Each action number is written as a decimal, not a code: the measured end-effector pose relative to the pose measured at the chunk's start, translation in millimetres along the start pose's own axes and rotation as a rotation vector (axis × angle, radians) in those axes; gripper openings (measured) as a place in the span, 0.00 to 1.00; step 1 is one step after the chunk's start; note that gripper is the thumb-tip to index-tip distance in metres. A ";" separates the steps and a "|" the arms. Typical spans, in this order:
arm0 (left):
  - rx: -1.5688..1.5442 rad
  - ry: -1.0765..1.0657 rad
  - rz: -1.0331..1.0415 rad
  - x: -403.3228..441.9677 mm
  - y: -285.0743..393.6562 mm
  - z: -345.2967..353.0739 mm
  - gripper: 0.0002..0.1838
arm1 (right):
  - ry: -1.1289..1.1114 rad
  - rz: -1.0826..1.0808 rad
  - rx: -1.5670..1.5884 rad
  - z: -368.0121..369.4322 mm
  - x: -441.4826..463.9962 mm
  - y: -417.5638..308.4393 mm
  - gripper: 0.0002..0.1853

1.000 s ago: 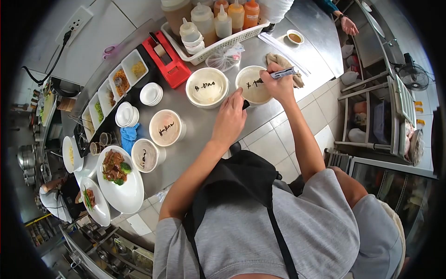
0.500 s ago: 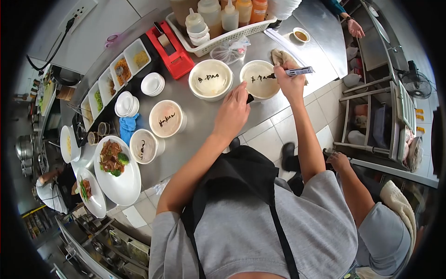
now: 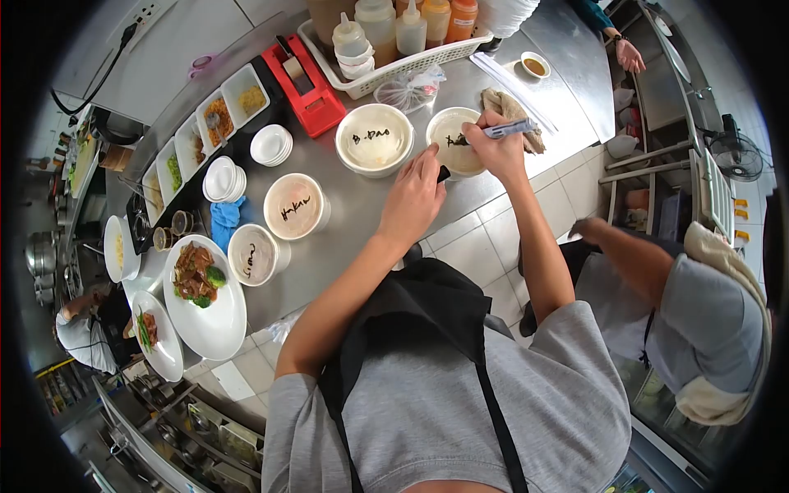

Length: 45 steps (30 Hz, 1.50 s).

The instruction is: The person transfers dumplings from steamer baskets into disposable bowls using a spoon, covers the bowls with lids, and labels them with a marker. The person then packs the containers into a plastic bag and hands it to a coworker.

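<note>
A steel counter spans the frame's upper middle, bearing a lidded tub. The right hand pinches a marker at its lid; the left hand, gripping a black cap, sits beside the rim, probably for steadiness.

Red tape disp. by wht bskt

A steel counter is running along a pale wall, where a socket outlet is accepting a black plug. Pale tiles are covering the floor. At right, a metal rack is standing (a fan is sitting nearby). Light is glaring off the counter.
</note>
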State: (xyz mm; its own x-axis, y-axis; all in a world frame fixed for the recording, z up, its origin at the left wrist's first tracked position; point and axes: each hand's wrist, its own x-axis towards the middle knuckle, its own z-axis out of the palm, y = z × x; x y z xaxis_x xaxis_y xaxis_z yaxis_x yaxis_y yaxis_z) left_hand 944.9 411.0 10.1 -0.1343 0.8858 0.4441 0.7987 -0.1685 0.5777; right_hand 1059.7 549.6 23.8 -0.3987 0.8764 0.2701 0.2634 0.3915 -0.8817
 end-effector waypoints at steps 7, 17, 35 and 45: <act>-0.253 -0.101 -0.317 -7.7 8.5 -33.4 0.18 | -0.095 0.141 0.496 -13.3 -12.3 -36.5 0.10; -0.197 0.030 -0.288 -24.7 11.3 -73.0 0.20 | -0.461 0.195 0.509 37.2 -32.0 -72.5 0.14; -0.780 0.204 -0.985 -218.6 50.4 -16.9 0.17 | -0.470 -0.424 -0.801 265.4 221.8 -99.0 0.42; -1.199 0.623 -1.217 -223.8 -183.5 174.9 0.14 | -1.281 0.031 -0.180 -4.6 -100.0 -134.0 0.10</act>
State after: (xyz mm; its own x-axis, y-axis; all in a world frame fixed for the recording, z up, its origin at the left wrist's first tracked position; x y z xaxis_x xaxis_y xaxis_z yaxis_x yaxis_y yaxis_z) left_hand 931.0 319.4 -315.1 -0.6554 0.5131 -0.5543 -0.6707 -0.0577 0.7395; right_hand 1068.3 410.8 116.7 -0.9167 0.0340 -0.3982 0.3614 0.4957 -0.7897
